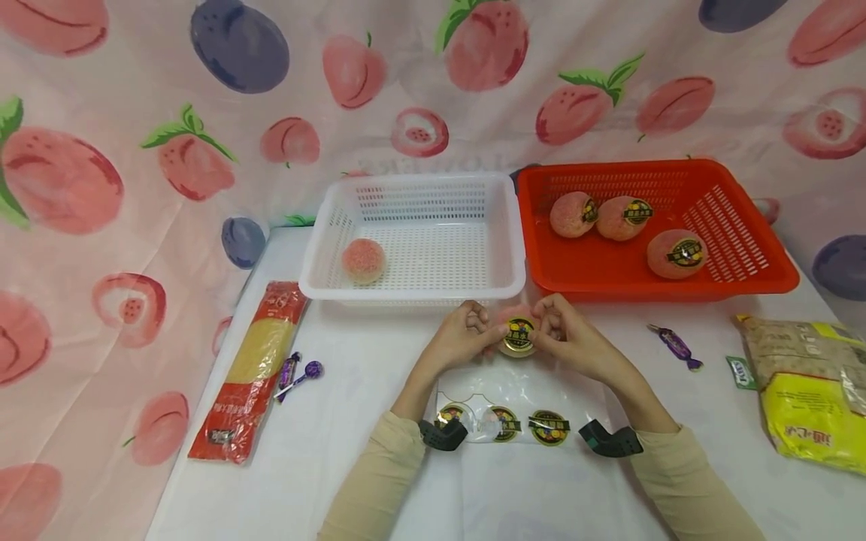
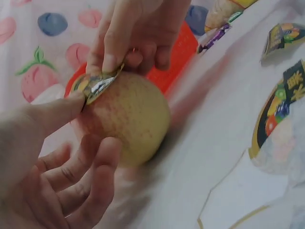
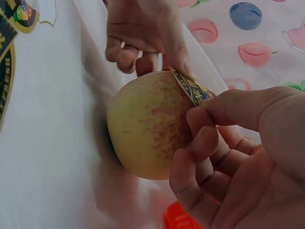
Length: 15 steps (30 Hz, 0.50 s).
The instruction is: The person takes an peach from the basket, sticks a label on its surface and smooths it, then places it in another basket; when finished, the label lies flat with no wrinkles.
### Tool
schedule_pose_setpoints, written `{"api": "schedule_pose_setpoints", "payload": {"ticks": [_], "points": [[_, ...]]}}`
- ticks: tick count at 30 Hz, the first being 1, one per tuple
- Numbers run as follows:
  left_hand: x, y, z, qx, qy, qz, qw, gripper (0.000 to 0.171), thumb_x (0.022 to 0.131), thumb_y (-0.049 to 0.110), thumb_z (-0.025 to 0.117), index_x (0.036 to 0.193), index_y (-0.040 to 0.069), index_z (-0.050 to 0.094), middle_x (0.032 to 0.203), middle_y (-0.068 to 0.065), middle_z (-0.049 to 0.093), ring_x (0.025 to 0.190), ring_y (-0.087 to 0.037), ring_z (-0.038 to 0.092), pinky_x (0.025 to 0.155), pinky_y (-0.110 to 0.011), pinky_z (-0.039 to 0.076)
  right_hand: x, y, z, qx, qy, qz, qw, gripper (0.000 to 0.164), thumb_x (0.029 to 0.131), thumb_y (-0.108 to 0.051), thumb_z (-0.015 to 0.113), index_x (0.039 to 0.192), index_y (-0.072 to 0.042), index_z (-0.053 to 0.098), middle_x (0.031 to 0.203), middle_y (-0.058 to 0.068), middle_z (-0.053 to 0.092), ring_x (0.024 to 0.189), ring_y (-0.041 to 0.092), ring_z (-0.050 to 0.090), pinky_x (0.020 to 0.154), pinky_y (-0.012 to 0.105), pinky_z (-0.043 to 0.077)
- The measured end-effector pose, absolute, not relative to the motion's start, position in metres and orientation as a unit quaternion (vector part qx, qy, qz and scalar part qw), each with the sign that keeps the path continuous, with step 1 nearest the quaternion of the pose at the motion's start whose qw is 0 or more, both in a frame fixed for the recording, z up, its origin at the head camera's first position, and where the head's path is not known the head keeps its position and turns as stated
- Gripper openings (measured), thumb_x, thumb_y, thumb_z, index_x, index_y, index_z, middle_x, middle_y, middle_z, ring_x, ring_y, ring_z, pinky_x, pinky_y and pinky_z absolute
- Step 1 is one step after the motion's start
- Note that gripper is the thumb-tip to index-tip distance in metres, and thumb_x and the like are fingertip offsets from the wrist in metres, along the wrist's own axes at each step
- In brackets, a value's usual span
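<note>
Cloth (image 1: 169, 248) printed with fruit closes off the far side of the white table (image 1: 365, 346). Before it we see the red basket (image 1: 649, 294) with three labelled fruits (image 1: 676, 254) inside, and at its left the white basket (image 1: 413, 291) with one fruit (image 1: 364, 261) that shows no label; we take the pair to keep marked and unmarked pieces apart. A clear sheet (image 1: 528, 387) carrying spare labels (image 1: 549, 427) lies between the wrists, presumably so that they are within easy reach. A yellow packet (image 1: 805, 413) and a red packet (image 1: 253, 368) lie far out at either side, away from the handwork. The left hand (image 1: 456, 342) and right hand (image 1: 571, 342) come together from both sides, fingers bent, neither spread wide. Between them, just in front of the white basket, sits the working fruit (image 2: 138, 114), apparently resting on the table, which would steady it. Wrapped sweets (image 1: 676, 347) and a lollipop (image 1: 313, 370) lie well apart from this. Smallest is the label (image 1: 519, 335) on that fruit: the right hand pinches one edge, while the left thumb holds the opposite edge, probably to keep it straight and taut over the curved skin.
</note>
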<state>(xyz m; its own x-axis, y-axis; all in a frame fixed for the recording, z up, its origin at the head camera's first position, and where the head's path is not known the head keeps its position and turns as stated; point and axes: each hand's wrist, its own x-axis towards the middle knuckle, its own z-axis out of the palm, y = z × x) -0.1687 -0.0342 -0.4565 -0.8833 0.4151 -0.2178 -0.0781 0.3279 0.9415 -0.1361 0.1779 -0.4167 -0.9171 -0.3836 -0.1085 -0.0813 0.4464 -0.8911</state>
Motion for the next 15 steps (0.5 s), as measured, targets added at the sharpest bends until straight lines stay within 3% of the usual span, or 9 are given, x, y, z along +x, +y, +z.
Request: {"api": "schedule_pose_setpoints", "payload": {"ticks": [6, 10, 15], "points": [[-0.173, -0.037, -0.466, 0.142, 0.755, 0.596, 0.233, 0.050, 0.078, 0.038, 0.064, 0.122, 0.024, 0.046, 0.072, -0.009, 0.064, 0.061, -0.031, 0.064, 0.053, -0.039, 0.052, -0.141, 0.187, -0.432, -0.141, 0.831, -0.508, 0.177, 0.054, 0.085, -0.025, 0.058, 0.131, -0.021, 0.030, 0.065, 0.006, 0.047, 0.053, 0.016, 0.044, 0.046, 0.025, 0.038], [-0.175, -0.039, -0.470, 0.164, 0.743, 0.605, 0.234, 0.047, 0.080, 0.034, 0.062, 0.125, 0.034, 0.047, 0.072, -0.013, 0.064, 0.060, -0.032, 0.063, 0.053, -0.038, 0.052, -0.147, 0.193, -0.441, -0.147, 0.813, -0.527, 0.197, 0.056, 0.085, -0.025, 0.059, 0.133, -0.023, 0.031, 0.063, 0.014, 0.048, 0.052, 0.029, 0.045, 0.045, 0.027, 0.039], [-0.175, -0.039, -0.471, 0.169, 0.734, 0.614, 0.236, 0.046, 0.082, 0.032, 0.061, 0.126, 0.033, 0.047, 0.073, -0.017, 0.062, 0.061, -0.032, 0.062, 0.054, -0.038, 0.053, -0.151, 0.199, -0.448, -0.152, 0.793, -0.550, 0.213, 0.055, 0.086, -0.023, 0.057, 0.134, -0.023, 0.031, 0.066, 0.019, 0.048, 0.057, 0.034, 0.045, 0.048, 0.031, 0.042]]}}
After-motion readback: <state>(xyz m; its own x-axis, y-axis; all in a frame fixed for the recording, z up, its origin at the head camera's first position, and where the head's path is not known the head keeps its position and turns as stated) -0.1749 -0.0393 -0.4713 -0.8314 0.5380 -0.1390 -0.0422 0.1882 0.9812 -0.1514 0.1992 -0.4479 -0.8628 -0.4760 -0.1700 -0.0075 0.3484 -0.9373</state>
